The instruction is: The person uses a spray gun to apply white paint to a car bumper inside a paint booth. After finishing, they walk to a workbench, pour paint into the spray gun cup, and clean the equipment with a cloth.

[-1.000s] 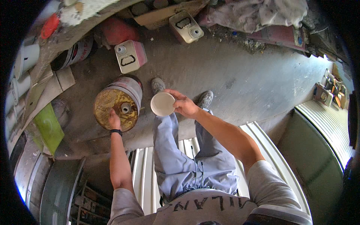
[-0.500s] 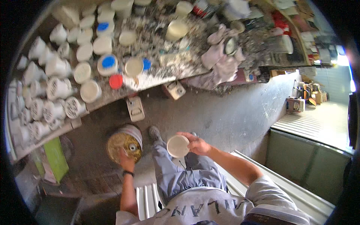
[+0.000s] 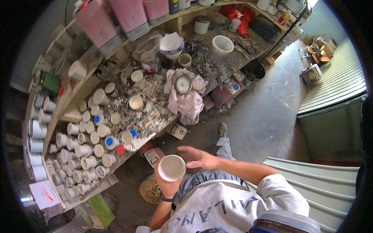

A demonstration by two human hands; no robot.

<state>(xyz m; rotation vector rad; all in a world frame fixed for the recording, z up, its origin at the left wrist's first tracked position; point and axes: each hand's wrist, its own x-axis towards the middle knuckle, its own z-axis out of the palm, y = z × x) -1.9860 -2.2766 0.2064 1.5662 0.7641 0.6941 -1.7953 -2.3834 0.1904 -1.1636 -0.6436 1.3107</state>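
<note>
One white cup (image 3: 172, 168), gripped by the left hand (image 3: 168, 188), is between the person (image 3: 221, 202) and the stained counter (image 3: 155, 98); right hand (image 3: 201, 158) spread wide, thumb close to the cup's rim. On the counter: many white tubs (image 3: 83, 150), one pink cloth (image 3: 186, 108).

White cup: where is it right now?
In the head view, the white cup is below centre, in the left hand, with the right hand beside it.

Workshop, apparently for paint, around me: spattered workbench (image 3: 125, 94), centre; white tubs (image 3: 83, 150) crowded at left; pink-and-grey containers (image 3: 95, 22), upper left; stained drum (image 3: 147, 191), lower centre.
</note>
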